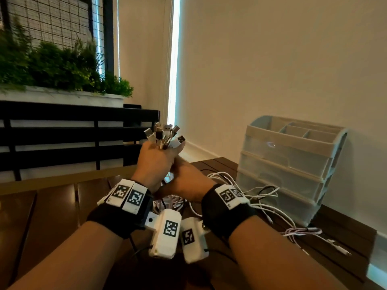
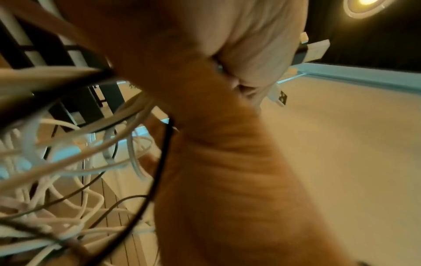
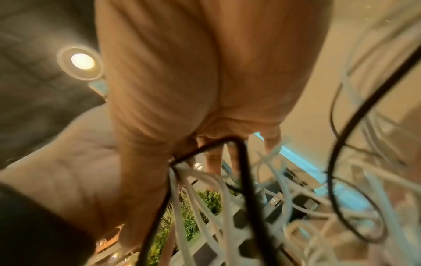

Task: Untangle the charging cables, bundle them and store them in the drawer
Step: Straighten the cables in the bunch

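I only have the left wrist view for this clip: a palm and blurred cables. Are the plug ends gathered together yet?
Observer: Yes. In the head view the left hand holds the plugs fanned upward above its grip.
Operator: Where is the other hand?
Observer: The right hand is just below, against the cables.
Operator: Drawer ready?
Observer: The drawer unit stands by the wall, drawers closed.

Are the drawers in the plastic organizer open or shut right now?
Shut. In the head view all the drawers sit flush in the organizer; none is pulled out.
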Tool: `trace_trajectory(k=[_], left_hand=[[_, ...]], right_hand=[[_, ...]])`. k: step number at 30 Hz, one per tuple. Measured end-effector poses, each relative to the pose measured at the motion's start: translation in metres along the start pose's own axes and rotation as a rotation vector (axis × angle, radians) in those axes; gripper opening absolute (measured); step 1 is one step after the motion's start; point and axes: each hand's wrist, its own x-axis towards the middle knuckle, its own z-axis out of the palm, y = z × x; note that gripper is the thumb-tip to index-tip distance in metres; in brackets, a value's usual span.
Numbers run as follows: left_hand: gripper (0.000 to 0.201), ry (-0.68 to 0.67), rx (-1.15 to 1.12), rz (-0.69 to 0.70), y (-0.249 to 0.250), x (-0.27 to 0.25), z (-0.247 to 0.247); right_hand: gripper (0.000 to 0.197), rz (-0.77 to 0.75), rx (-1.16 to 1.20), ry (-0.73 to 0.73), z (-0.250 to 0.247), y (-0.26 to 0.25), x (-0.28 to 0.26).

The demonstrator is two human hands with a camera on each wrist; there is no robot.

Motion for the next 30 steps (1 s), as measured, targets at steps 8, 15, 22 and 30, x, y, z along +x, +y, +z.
trace_trajectory(k=[8, 15, 22, 30], left_hand=[[0.033, -0.11, -0.023, -0.169, -0.013, -0.004, -0.006], [0.032, -0.017, 0.028, -0.184, -0.016, -0.006, -0.008], [0.009, -0.13, 0.305, -0.21, -0.025, -0.002, -0.01], [0.012, -0.268, 0.668, -0.282, -0.038, -0.003, -0.008]], right_hand=[[0.028, 0.036, -0.653, -0.042, 0.014, 0.017, 0.009], [0.057, 0.181, -0.263, -0.23, -0.018, 0.009, 0.002], [0.083, 0.242, 0.095, -0.151, -0.051, 0.012, -0.003], [0.062, 0.123, 0.426, 0.113, -0.026, 0.004, -0.005]])
